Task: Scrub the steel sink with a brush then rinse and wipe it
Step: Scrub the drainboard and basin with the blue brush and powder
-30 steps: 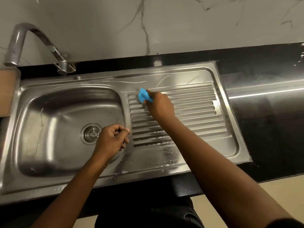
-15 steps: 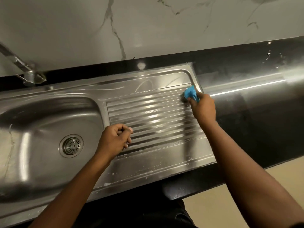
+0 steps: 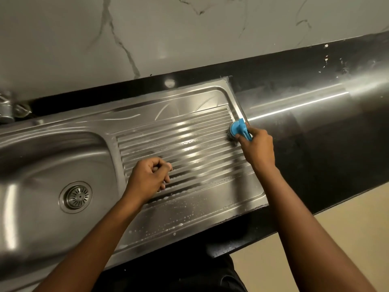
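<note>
I see a pale marble wall (image 3: 189,39) with dark grey veins, and a glossy black countertop (image 3: 336,148) along its foot. 1 long bright streak of light (image 3: 299,106) reflects across the counter, white specks near its back right. Beige floor (image 3: 347,228) shows below the counter's front edge.

Left hand (image 3: 147,178) and right hand (image 3: 257,149) end bare forearms (image 3: 99,239) (dark garment (image 3: 172,275) shows low between them).

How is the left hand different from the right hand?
The right hand grips the blue brush; the left hand holds nothing, fingers curled. The right hand is at the right edge of the drainboard; the left hand is near the bowl. Both are over the drainboard.
</note>
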Motion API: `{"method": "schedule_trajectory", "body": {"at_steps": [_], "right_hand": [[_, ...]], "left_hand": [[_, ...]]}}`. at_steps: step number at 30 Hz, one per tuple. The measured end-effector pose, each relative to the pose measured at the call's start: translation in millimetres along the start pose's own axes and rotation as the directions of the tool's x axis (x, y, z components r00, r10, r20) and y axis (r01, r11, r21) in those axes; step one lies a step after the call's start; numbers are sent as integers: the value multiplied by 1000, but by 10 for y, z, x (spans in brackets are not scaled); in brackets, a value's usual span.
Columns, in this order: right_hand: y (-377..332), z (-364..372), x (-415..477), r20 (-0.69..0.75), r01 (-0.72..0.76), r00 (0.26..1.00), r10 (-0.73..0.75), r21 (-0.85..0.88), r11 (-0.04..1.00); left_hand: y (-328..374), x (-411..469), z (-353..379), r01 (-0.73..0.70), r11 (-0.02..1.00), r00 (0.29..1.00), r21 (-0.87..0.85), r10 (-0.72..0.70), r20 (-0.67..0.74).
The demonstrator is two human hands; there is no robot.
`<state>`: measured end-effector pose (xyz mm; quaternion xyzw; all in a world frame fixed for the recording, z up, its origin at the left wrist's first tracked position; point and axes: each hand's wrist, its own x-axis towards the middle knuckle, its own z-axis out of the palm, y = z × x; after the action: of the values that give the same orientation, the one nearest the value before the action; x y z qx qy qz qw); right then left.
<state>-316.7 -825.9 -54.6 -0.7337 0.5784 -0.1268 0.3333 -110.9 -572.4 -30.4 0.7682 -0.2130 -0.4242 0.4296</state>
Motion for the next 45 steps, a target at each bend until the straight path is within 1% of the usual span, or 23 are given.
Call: {"method": "schedule_trajectory", "body": {"at_steps": [3,9,13,16,18,20,22,23,27,29,31,33,36,38,41,45], "right_hand": [[-98,54,115,-9,-2,1000,2,4,1000],[-697,206,703,-4,86,996,-86,-11,996],[-946,337,991,-1,79,997,-79,26,996],[-1103,399,1014,61,85,994,-88,58,995],[-1139,488,851,132,126,982,-134,63,990],[-1080,570,658,185,195,965,-188,-21,981],[-981,531,582,173,233,960,-218,-67,970],[-936,472,612,163,224,964,-209,-75,972],[-849,196,932,65,95,994,-88,-112,989],[-917,246,956,41,81,996,-79,-69,994],[-1105,429,860,83,113,990,-117,48,992],[-1367,685,678,183,165,966,-184,111,980],[-1575,1106,326,280,289,914,-295,63,955],[-1504,1221,152,308,330,897,-316,9,944],[-1260,976,266,277,325,912,-304,-35,945],[-967,422,732,124,173,979,-162,-77,982]], "left_hand": [[35,50,11,8,1000,1000,-10,-8,0],[56,144,-27,-5,1000,1000,16,5,-28],[41,177,-75,12,1000,998,-1,-12,-60],[12,195,-87,23,1000,997,-12,-24,-68],[1,207,-82,32,999,997,-17,-34,-73],[-1,215,-68,42,999,996,-18,-43,-72],[1,223,-54,44,999,997,-9,-45,-66],[1,222,-52,43,999,997,-7,-44,-62],[9,231,-79,44,999,997,-12,-44,-68],[12,219,-107,36,999,996,-15,-37,-77],[6,198,-119,28,1000,997,-8,-28,-78],[8,182,-122,24,1000,997,0,-24,-75],[21,175,-118,36,999,994,-3,-36,-100],[21,180,-126,46,999,992,-5,-46,-116],[-6,182,-141,44,999,994,-11,-45,-104],[-38,178,-167,34,999,995,-24,-36,-98]]}}
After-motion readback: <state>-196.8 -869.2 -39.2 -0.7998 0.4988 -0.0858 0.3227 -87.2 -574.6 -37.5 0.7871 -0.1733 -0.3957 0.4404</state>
